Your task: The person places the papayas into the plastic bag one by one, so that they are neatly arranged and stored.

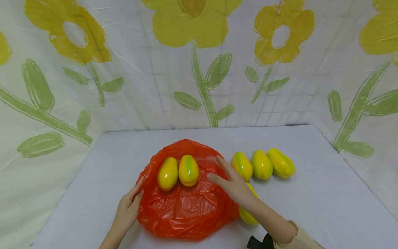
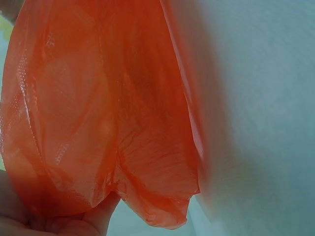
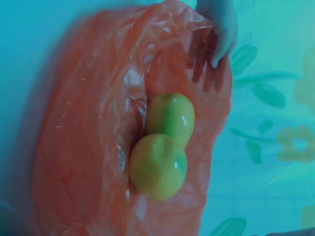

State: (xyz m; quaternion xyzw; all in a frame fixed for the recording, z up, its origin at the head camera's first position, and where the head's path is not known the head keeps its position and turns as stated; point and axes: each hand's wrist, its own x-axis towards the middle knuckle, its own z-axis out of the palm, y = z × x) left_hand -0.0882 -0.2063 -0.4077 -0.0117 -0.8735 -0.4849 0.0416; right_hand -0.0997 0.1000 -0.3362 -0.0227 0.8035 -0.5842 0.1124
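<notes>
A red plastic bag (image 1: 189, 231) lies on the table with its mouth spread wide. Inside it are two yellow-green mangoes, the left one (image 1: 167, 174) and the right one (image 1: 188, 171). At the bag's left edge my left hand (image 1: 125, 207) holds the rim; its fingers show through the thin plastic in the right wrist view. My right hand (image 1: 233, 183) is at the right side of the mouth, thumb and fingers spread apart, a fingertip seemingly behind the plastic. In the left wrist view the bag's wall (image 2: 108, 108) hides the fruit.
Three more mangoes lie right of the bag: one (image 1: 242, 166), another (image 1: 262, 164) and a third (image 1: 281, 163). A further mango (image 1: 247, 216) is partly hidden under my right forearm. The pale table (image 1: 326, 193) meets a flower-printed curtain (image 1: 136, 97) behind.
</notes>
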